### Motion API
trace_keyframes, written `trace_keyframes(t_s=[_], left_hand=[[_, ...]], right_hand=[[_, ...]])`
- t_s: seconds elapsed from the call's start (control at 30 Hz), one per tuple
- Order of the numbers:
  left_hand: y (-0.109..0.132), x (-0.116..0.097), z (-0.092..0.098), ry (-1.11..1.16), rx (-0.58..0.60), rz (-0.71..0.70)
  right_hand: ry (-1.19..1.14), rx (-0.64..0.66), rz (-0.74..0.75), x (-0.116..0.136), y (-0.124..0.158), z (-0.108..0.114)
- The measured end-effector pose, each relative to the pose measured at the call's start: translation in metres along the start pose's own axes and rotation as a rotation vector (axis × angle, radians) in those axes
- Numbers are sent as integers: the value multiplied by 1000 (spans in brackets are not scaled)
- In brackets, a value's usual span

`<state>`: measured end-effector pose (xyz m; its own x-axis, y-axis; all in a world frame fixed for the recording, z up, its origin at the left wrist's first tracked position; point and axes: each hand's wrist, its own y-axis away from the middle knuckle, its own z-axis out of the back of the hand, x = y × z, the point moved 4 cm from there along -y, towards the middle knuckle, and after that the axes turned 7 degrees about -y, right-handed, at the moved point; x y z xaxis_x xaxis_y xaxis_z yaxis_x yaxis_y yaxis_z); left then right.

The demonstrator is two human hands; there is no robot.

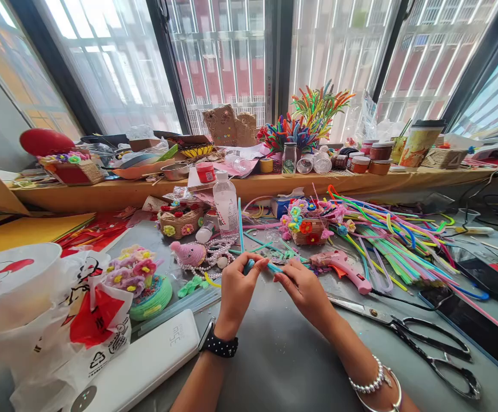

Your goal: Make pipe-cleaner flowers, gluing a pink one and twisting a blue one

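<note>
Mid-frame, left hand (236, 289) and right hand (302, 289) both pinch a blue pipe cleaner (240, 229) — shaping it, apparently. Further bending calls for steady tension.

Two hands (236, 289) (303, 293) and one blue pipe cleaner (240, 226) left of one pink glue gun (343, 269); one pair of scissors (375, 313) right of it; two flower baskets (180, 220) (309, 230) behind it

Single head-worn view, looking forward and down across the table (274, 366) from its near edge. The left hand (236, 289) and right hand (305, 293) sit close, just below centre; the sill (103, 194) and windows (218, 57) lie far, filling the upper half.
</note>
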<state>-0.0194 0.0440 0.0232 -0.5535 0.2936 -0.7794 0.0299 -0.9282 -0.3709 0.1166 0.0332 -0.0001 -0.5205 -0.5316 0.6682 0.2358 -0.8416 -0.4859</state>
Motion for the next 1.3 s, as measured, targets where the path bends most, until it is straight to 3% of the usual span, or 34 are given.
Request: trace_keyframes(t_s=[0.2, 0.5, 0.7, 0.87, 1.07, 1.3], left_hand=[[0, -3, -2, -138, 15, -107], [3, -3, -7, -521, -10, -253], [4, -2, -8, -674, -57, -265], [2, -2, -7, -565, -19, -236], [0, -5, -2, -178, 70, -138], [-2, -4, 0, 118, 124, -47]], right_hand=[[-85, 26, -1, -2, -1, -1], [82, -36, 15, -6, 2, -1], [192, -62, 23, -2, 3, 0], [209, -82, 35, 0, 4, 1], [-94, -37, 2, 0, 2, 3], [-232, -24, -71, -1, 2, 5]])
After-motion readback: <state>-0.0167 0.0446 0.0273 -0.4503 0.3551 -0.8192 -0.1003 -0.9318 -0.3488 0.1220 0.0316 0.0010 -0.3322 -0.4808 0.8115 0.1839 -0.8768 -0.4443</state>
